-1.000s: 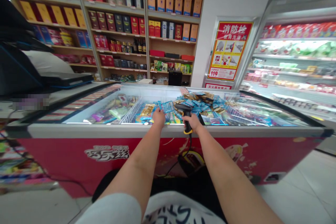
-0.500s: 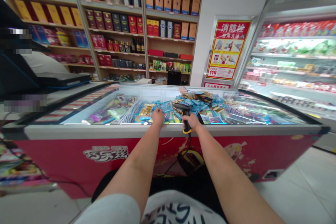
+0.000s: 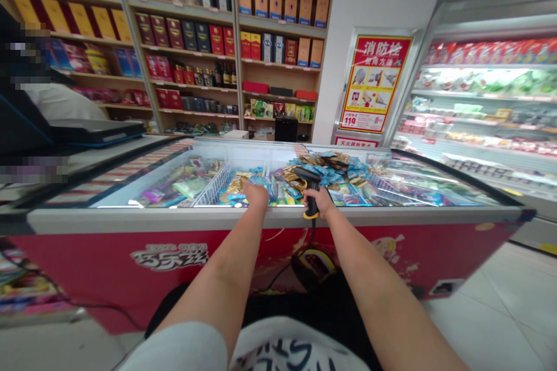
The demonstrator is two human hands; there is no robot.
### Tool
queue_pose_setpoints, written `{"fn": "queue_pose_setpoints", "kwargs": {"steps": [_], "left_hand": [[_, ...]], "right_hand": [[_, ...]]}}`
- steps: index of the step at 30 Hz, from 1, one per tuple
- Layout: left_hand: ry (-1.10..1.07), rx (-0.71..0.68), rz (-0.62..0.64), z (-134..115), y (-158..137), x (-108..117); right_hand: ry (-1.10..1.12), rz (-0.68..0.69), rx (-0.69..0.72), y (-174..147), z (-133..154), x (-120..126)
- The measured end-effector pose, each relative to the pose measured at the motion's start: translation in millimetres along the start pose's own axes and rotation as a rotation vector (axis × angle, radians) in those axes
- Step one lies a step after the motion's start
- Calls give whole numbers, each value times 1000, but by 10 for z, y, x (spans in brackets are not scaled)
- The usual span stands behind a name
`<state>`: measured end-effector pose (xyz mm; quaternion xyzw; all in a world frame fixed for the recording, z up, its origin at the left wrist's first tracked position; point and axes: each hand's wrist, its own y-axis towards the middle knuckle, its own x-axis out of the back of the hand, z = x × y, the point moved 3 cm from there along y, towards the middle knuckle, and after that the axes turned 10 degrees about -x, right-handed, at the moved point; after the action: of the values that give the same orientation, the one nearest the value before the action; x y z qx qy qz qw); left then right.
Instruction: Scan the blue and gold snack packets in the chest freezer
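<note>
The right hand (image 3: 321, 199) closed its grip round a black handheld barcode scanner (image 3: 307, 185), aimed at blue-and-gold snack packets (image 3: 278, 185) which the left hand (image 3: 256, 195), fingers loosely spread and holding nothing, pressed flat atop the red chest freezer (image 3: 174, 243).

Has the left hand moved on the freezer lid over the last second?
Yes. The left hand slid left toward the white basket divider, off the blue packets and onto the gold packets. The scanner stayed put.

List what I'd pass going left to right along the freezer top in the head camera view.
Green and purple packets → white wire divider → left hand → barcode scanner in the right hand → blue packet pile.
</note>
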<state>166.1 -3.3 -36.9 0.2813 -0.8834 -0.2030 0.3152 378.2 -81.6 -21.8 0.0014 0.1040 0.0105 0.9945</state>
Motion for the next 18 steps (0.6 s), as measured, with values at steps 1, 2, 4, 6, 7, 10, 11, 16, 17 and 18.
{"fn": "queue_pose_setpoints", "kwargs": {"steps": [1, 2, 4, 6, 7, 10, 11, 16, 17, 18], "left_hand": [[4, 18, -14, -22, -16, 19], [4, 29, -25, -46, -37, 36], [-7, 19, -36, -102, -86, 66], [-13, -55, -24, -172, -137, 89], [-6, -112, -6, -216, -165, 97], [45, -411, 146, -419, -274, 72], [68, -532, 233, -509, -328, 40], [163, -832, 696, -918, -634, -259], [177, -829, 763, -965, -669, -322], [192, -814, 807, -996, -685, -373]], "right_hand": [[15, -9, 7, -7, 2, 28], [25, -19, 15, -16, 4, 58], [30, -37, 35, -40, 8, 125], [18, -60, 63, -69, 17, 204], [9, -78, 76, -82, 22, 249], [-3, -152, 107, -101, 35, 385], [8, -175, 114, -98, 36, 426], [85, -233, 121, -55, 20, 545], [86, -233, 115, -50, 15, 552], [80, -229, 106, -48, 9, 554]]}}
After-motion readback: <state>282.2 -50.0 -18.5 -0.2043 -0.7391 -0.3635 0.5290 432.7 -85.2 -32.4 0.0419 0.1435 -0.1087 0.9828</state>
